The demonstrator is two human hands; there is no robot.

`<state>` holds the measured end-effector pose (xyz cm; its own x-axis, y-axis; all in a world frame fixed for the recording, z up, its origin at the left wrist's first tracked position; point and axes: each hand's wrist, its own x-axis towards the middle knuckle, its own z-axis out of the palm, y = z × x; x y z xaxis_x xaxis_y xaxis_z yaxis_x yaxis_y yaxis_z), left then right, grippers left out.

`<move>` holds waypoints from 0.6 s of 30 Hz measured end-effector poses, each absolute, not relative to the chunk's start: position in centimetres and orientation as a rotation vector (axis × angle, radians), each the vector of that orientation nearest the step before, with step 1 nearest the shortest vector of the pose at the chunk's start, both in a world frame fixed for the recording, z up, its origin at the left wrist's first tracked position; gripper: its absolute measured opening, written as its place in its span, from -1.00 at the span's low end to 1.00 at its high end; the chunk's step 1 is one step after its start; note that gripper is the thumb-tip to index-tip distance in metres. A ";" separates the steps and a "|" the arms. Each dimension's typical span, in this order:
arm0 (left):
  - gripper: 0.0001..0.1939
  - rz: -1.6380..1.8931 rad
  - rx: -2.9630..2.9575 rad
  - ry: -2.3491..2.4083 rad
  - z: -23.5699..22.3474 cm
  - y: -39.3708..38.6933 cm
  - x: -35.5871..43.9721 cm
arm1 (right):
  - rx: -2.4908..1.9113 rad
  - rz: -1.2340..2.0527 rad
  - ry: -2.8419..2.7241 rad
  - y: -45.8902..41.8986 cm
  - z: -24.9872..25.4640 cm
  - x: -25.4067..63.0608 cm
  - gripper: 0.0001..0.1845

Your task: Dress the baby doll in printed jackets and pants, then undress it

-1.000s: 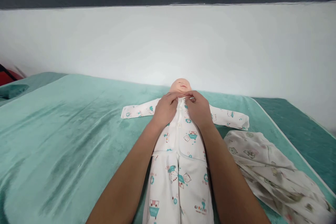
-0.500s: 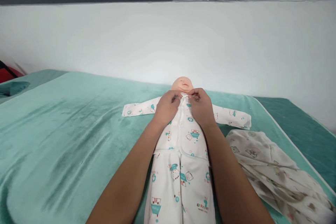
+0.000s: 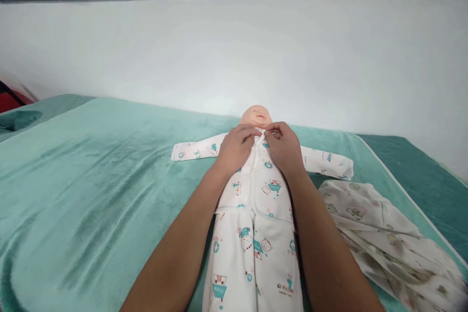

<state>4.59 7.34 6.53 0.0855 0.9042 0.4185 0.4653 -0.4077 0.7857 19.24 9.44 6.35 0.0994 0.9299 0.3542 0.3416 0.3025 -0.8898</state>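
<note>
A baby doll [image 3: 256, 115] lies on its back on a teal blanket [image 3: 102, 170], dressed in a white printed romper [image 3: 256, 234] with both sleeves spread sideways. My left hand [image 3: 235, 148] and my right hand [image 3: 282, 147] rest on the doll's upper chest. The fingers of both are curled and pinch the romper's collar just under the chin, one hand on each side of the front opening. The fingertips meet at the neckline.
A crumpled white printed cloth [image 3: 380, 234] lies on the blanket to the right of the doll. A white wall [image 3: 234, 58] rises behind the bed. The blanket's right edge [image 3: 398, 183] runs diagonally; a darker teal surface lies beyond it.
Both hands stay at the collar; the fingers have shifted slightly and closed in at the neckline. The camera has tilted a little.
</note>
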 end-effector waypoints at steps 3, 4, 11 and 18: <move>-0.60 1.266 1.937 1.349 6.5 7.4 4.5 | -1.190 0.681 -1.459 9.5 6.3 19.2 -0.89; -0.60 1.268 1.940 1.347 6.4 7.4 4.5 | -1.172 0.687 -1.460 9.5 6.3 19.2 -0.89; -0.67 1.344 1.886 1.296 6.3 7.5 4.6 | -1.143 0.689 -1.499 9.1 6.6 19.2 -0.89; -0.84 1.333 1.721 1.197 7.1 5.9 4.2 | -1.078 0.765 -1.512 8.7 6.8 19.2 -0.90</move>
